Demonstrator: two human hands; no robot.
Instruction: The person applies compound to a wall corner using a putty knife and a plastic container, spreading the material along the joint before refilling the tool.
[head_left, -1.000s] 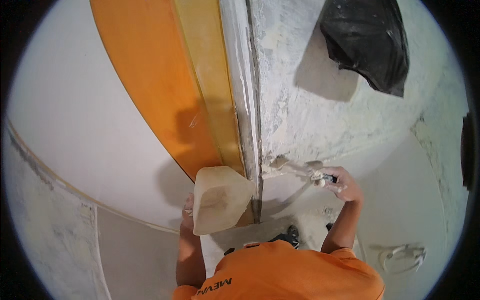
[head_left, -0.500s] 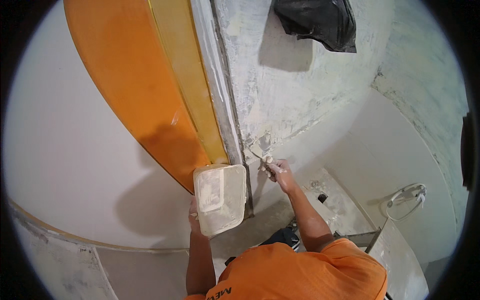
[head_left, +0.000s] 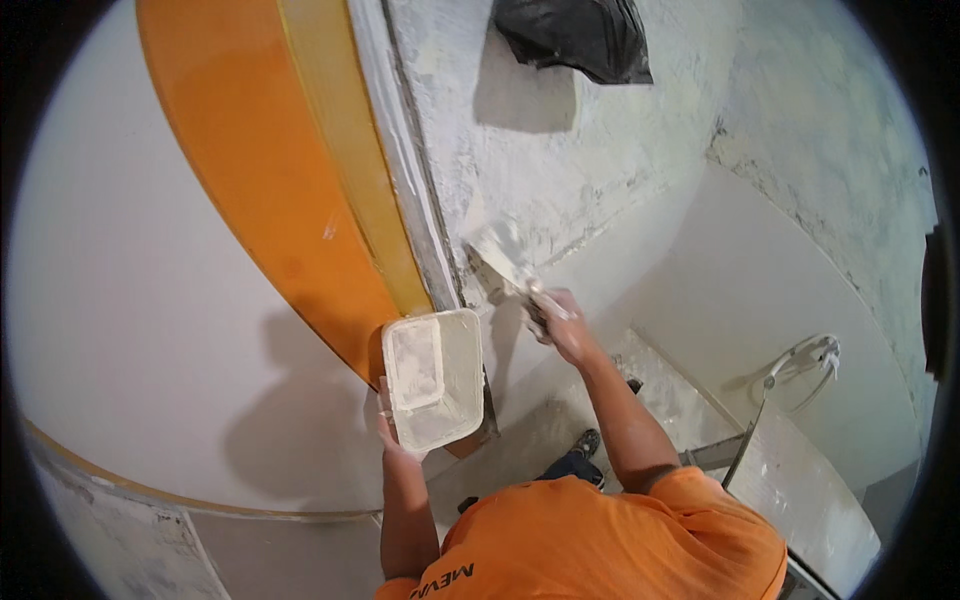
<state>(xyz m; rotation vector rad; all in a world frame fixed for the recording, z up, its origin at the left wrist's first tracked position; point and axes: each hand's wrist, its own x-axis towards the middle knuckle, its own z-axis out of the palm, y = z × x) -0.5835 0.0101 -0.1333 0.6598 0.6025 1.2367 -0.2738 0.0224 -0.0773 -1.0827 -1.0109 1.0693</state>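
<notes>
My left hand (head_left: 390, 425) grips the side of a whitish plastic tub (head_left: 462, 395), its fingers partly hidden behind the wall. Pale filler coats the inside of the tub, which is tipped so that its opening shows. A putty knife (head_left: 503, 262) is in my right hand (head_left: 562, 328), whose fingers are wrapped round the handle and smeared with filler. The wide blade lies against the patchy grey-white wall (head_left: 590, 160), close to the door frame (head_left: 425, 220). Fresh filler shows on the blade and around it.
An orange door (head_left: 250, 150) with a yellow edge stands at the left. Black plastic (head_left: 575, 35) hangs on the wall at the top. A coiled white cable (head_left: 808, 370) sticks out of the right wall, above a smeared board (head_left: 800, 490).
The putty knife has moved up the wall and turned, so its broad blade now shows. The tub has shifted slightly up and left in view. The whole view has also shifted a little.
</notes>
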